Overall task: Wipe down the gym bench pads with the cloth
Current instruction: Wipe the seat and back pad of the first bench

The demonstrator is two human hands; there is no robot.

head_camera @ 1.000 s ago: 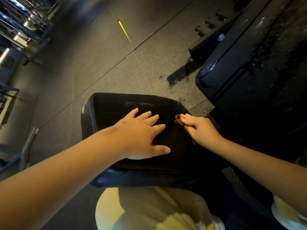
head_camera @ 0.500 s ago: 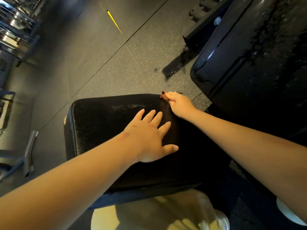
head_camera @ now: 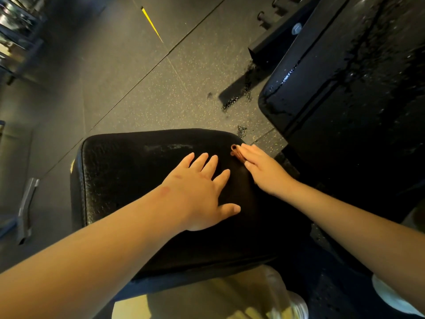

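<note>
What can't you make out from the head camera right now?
Cloth: mostly under the right hand; only a brown end shows.
Seat pad: the patch beneath the left hand and part of the near edge behind that forearm.
Back pad: cut off by the top and right edges; its lower part is lost in shadow.
Rack, top left: blurred.

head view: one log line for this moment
left hand: flat on seat pad | right hand: straight fingers press cloth at pad's far right corner | back pad: droplets visible
</note>
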